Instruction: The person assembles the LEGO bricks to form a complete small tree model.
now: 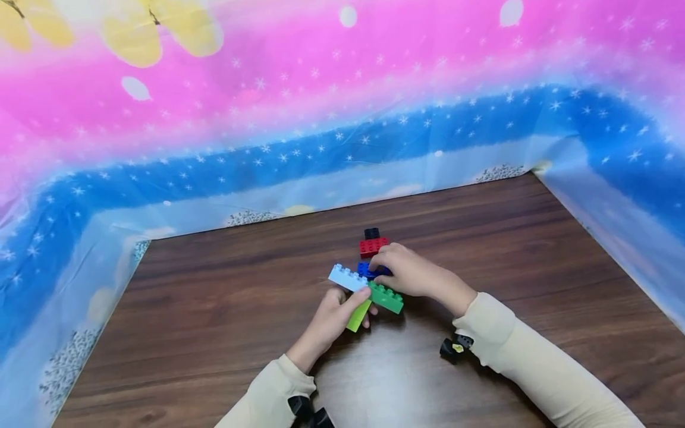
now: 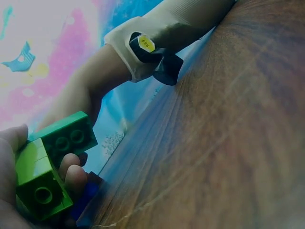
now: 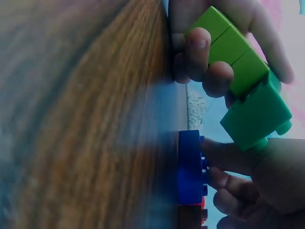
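My left hand [image 1: 337,315] grips a joined set of toy building bricks above the table: a light blue brick [image 1: 346,277], a green brick [image 1: 386,298] and a lime green brick [image 1: 358,317]. The left thumb lies over the spot where they meet. The lime brick's hollow end faces the left wrist view. Just beyond, my right hand [image 1: 414,272] has its curled fingers and thumb at the studded top of a dark blue brick [image 3: 189,167], which sits on the table. These fingers partly cover the blue brick in the head view.
Beyond the right hand, a red brick [image 1: 373,246] lies on the brown wooden table [image 1: 225,309] with a small black piece [image 1: 371,233] behind it. A printed pink and blue cloth [image 1: 321,137] hangs around the table's far and side edges. Black wrist devices [image 1: 455,348] sit at both cuffs.
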Action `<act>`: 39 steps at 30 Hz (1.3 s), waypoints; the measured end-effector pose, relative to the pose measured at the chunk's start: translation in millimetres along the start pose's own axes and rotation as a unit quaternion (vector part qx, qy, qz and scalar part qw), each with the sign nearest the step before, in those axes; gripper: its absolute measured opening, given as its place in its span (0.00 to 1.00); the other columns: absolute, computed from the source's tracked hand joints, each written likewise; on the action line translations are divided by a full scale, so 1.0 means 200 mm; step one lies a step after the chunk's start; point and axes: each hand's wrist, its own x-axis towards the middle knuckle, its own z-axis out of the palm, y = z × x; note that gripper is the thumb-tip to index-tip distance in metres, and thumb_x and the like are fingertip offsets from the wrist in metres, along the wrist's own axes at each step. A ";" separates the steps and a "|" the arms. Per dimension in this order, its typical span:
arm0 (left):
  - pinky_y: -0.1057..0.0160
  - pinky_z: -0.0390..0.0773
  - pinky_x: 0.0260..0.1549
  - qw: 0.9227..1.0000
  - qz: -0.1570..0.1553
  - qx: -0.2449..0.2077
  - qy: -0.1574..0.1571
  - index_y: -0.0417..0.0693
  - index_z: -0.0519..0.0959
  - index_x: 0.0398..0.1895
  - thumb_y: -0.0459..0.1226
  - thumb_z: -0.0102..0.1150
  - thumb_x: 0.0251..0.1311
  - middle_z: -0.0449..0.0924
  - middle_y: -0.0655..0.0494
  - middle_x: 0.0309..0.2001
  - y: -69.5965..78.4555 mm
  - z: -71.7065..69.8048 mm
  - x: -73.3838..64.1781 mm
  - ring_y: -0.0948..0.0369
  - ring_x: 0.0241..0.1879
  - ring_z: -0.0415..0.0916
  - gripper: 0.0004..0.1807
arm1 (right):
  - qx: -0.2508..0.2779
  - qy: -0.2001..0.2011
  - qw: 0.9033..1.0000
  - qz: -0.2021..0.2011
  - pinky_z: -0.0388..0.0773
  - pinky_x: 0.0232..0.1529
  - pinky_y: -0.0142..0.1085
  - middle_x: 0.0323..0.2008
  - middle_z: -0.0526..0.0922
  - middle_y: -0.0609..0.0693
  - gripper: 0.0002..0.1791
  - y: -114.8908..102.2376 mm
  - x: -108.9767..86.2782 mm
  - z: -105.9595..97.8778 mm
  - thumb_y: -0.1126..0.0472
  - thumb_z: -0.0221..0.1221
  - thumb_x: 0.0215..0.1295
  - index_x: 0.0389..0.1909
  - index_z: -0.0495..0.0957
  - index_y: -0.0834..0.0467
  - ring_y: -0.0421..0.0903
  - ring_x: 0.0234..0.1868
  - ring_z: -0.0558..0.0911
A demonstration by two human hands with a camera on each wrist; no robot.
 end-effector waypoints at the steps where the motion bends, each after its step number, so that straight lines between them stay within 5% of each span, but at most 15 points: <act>1: 0.65 0.82 0.27 1.000 0.001 0.000 -0.001 0.33 0.80 0.50 0.44 0.51 0.82 0.86 0.48 0.33 0.00 0.00 0.00 0.62 0.23 0.80 0.20 | -0.003 -0.002 1.000 0.001 0.80 0.55 0.49 0.45 0.85 0.51 0.08 0.00 0.00 0.00 0.64 0.69 0.70 0.47 0.87 0.59 0.50 0.50 0.82; 9: 0.66 0.80 0.24 1.000 0.020 -0.013 0.000 0.31 0.77 0.49 0.42 0.47 0.80 0.82 0.51 0.29 0.00 0.00 0.00 0.62 0.21 0.77 0.19 | 0.001 -0.012 1.000 -0.019 0.80 0.47 0.44 0.35 0.81 0.44 0.09 -0.01 0.00 0.01 0.67 0.73 0.64 0.30 0.83 0.53 0.44 0.40 0.79; 13: 0.67 0.79 0.24 0.999 0.021 -0.024 0.009 0.34 0.78 0.41 0.41 0.44 0.76 0.81 0.52 0.27 0.00 0.00 0.00 0.63 0.20 0.76 0.18 | 0.025 0.030 0.998 -0.041 0.80 0.44 0.43 0.32 0.83 0.43 0.09 0.01 0.00 -0.01 0.64 0.74 0.63 0.30 0.83 0.53 0.42 0.37 0.80; 16: 0.67 0.79 0.24 0.999 0.020 -0.031 0.015 0.35 0.77 0.39 0.40 0.41 0.73 0.80 0.54 0.25 0.00 -0.01 0.01 0.63 0.20 0.76 0.18 | 0.091 0.077 0.992 -0.034 0.81 0.39 0.40 0.34 0.84 0.44 0.09 0.03 -0.02 -0.04 0.62 0.75 0.63 0.33 0.82 0.54 0.42 0.35 0.80; 19: 0.67 0.79 0.23 0.999 0.022 -0.031 0.017 0.34 0.77 0.43 0.41 0.42 0.76 0.81 0.53 0.26 0.01 -0.01 0.01 0.63 0.20 0.76 0.18 | 0.205 0.094 0.974 -0.005 0.83 0.39 0.40 0.39 0.85 0.49 0.11 0.04 -0.04 -0.07 0.61 0.73 0.67 0.43 0.81 0.59 0.45 0.39 0.82; 23: 0.66 0.80 0.24 0.999 0.023 -0.023 0.008 0.32 0.76 0.50 0.43 0.45 0.81 0.84 0.48 0.30 0.01 0.00 0.01 0.62 0.21 0.77 0.20 | 0.338 0.060 0.939 0.035 0.86 0.44 0.43 0.47 0.84 0.56 0.20 0.05 -0.07 -0.09 0.60 0.67 0.72 0.61 0.79 0.65 0.50 0.46 0.83; 28: 0.65 0.82 0.26 1.000 0.026 -0.003 -0.001 0.27 0.75 0.57 0.44 0.44 0.84 0.85 0.40 0.36 0.00 0.00 0.01 0.61 0.23 0.78 0.24 | 0.406 0.006 0.913 0.040 0.85 0.49 0.40 0.53 0.85 0.60 0.27 0.03 -0.10 -0.09 0.58 0.65 0.74 0.67 0.77 0.69 0.52 0.50 0.83; 39: 0.66 0.77 0.23 0.999 0.035 0.010 -0.006 0.27 0.75 0.59 0.44 0.43 0.83 0.84 0.42 0.33 0.00 -0.01 0.02 0.62 0.21 0.75 0.25 | 0.382 0.005 0.924 0.010 0.83 0.52 0.38 0.53 0.86 0.58 0.24 0.03 -0.09 -0.05 0.61 0.64 0.75 0.64 0.78 0.70 0.50 0.51 0.85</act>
